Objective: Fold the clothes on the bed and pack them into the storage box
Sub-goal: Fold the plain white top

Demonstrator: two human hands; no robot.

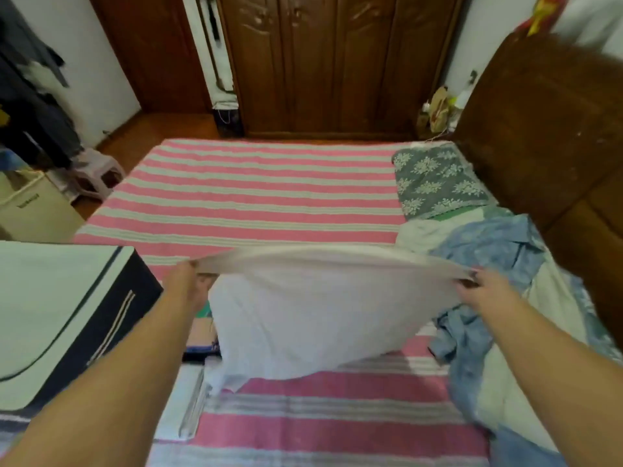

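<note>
Bed with pink-and-white striped sheet (pixel 263 193) fills middle of view. Dark carved wooden wardrobe (pixel 337 62) behind it. Navy fabric storage box with white lid (pixel 67 308) stands at left, on bed edge. Heap of pale blue and white clothes (pixel 488 264) at right, grey floral pillow (pixel 438 180) beyond it. White cloth garment (pixel 303 308) held up above sheet, top edge stretched, lower part hanging onto bed. Left hand (pixel 187 281) pinches left corner; right hand (pixel 482 288) pinches right corner.

Dark lettering on the cream box (pixel 33 210) — too blurred to read.
</note>
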